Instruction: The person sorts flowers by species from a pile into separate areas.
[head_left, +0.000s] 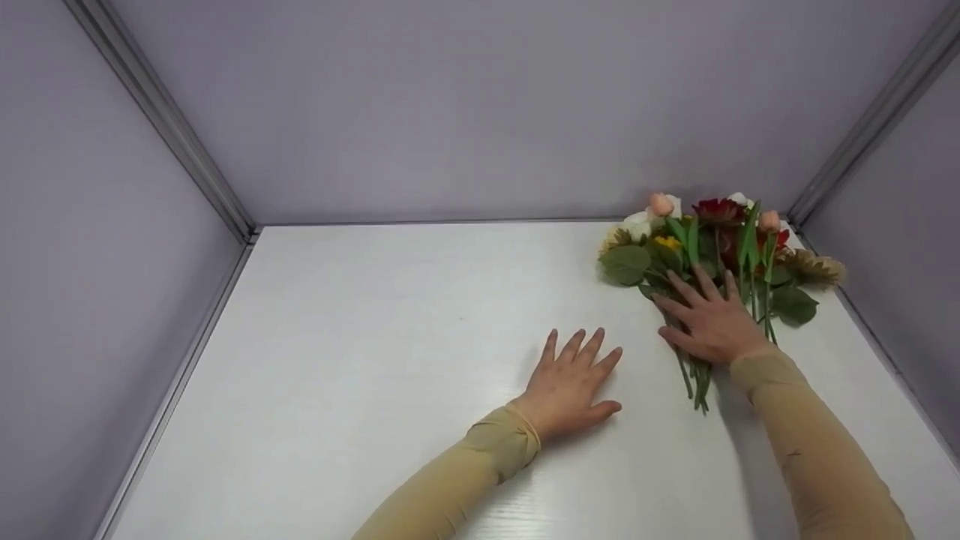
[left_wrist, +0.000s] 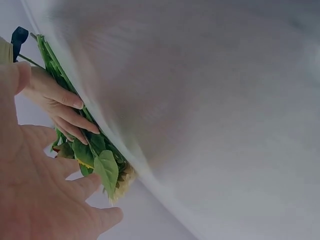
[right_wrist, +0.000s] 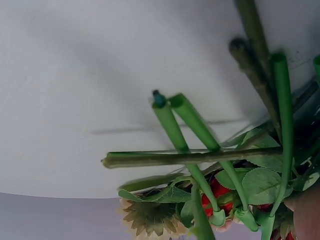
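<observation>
A bunch of mixed flowers (head_left: 720,240) lies at the back right of the white table, blooms toward the back wall and stems toward the front. Across its leaves and stems rests my right hand (head_left: 712,322), fingers spread and straight. In the right wrist view several cut green stems (right_wrist: 200,125) fill the foreground, with a pale bloom (right_wrist: 150,220) and red petals beyond. My left hand (head_left: 570,386) is over the table left of the bunch, its fingers fanned out and nothing in it. The left wrist view shows its palm side (left_wrist: 45,190) near the leaves.
The white tabletop (head_left: 360,337) stretches left of the flowers. A grey back wall (head_left: 465,112) and side walls (head_left: 82,247) enclose it, with metal posts (head_left: 180,135) at the corners. The bunch lies close to the back right corner.
</observation>
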